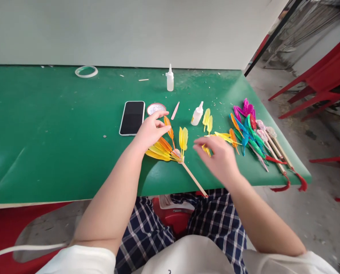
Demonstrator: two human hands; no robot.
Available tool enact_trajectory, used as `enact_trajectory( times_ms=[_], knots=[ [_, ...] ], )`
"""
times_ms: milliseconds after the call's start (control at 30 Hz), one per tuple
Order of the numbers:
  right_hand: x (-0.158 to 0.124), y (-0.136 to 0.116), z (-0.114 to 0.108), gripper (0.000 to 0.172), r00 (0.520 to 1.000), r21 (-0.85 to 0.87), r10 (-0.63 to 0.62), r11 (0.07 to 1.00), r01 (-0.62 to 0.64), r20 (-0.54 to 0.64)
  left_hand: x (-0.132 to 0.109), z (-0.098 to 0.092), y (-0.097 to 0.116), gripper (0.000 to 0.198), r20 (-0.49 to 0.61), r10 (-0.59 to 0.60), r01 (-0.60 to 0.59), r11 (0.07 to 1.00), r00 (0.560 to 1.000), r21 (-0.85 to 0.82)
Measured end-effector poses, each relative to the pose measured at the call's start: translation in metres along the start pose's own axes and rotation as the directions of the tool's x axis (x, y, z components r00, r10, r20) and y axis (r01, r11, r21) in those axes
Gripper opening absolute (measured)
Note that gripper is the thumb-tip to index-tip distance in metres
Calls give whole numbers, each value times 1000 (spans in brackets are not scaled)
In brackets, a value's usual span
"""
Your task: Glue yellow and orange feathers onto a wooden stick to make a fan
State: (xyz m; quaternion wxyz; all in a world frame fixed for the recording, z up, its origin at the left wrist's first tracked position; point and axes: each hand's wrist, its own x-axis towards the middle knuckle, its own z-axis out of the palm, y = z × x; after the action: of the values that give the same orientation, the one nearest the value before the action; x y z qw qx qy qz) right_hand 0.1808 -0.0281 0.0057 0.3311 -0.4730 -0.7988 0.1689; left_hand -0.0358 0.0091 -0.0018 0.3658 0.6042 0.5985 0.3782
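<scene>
A feather fan lies at the table's front edge, with yellow feathers (158, 153), a pale round centre (176, 153) and a wooden stick handle (195, 179). My left hand (151, 131) is above its left side, thumb and forefinger apart, the thumb tip against an upright orange feather (170, 131). Two yellow feathers (183, 138) stand to the right of that one. My right hand (218, 154) is right of the fan, thumb and fingertips pinched together; whatever is between them is too small to make out. Beneath this hand shows part of a loose yellow feather (206, 150).
Beyond the hands are a phone (132, 118), a small round dish (156, 109), pink tweezers (175, 110), two glue bottles (197, 114) (170, 80) and a tape roll (86, 72). Coloured feathers (245, 129) and tasselled sticks (278, 146) lie right. A red chair (324, 72) stands beyond.
</scene>
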Motion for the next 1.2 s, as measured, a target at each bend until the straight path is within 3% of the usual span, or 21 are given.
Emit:
enact_trajectory(
  times_ms=[33,100,267,333,467,633,733,967,1200],
  knots=[
    [-11,-5,6,13,995,8,-2,1000,2,100,-1,-2,-1,46,3,-1,1,1000,1000,-4],
    [-25,-9,21,14,983,-2,32,999,-32,182,-2,-5,-3,45,3,-1,1,1000,1000,5],
    [-29,-8,42,15,987,-49,22,999,-14,159,-2,-16,-10,31,-184,51,-27,991,982,129],
    [-30,-7,43,17,988,-71,5,997,6,154,-3,-21,-12,25,-196,40,3,976,980,217],
    [-34,-5,46,18,988,-102,-33,994,49,152,-7,-30,-14,21,-89,-39,68,933,995,353],
    [-36,-3,49,19,988,-125,-63,989,82,144,-9,-33,-18,16,-68,-33,51,955,997,294],
    [-37,-3,50,21,987,-136,-78,986,97,139,-9,-33,-18,23,-5,-47,46,954,999,297],
    [-38,-1,52,27,984,-168,-124,975,145,125,-6,-33,-14,35,215,-132,13,877,968,480],
    [-38,-1,52,29,980,-188,-152,966,175,128,-5,-32,-12,31,225,-146,5,847,963,531]
  ],
)
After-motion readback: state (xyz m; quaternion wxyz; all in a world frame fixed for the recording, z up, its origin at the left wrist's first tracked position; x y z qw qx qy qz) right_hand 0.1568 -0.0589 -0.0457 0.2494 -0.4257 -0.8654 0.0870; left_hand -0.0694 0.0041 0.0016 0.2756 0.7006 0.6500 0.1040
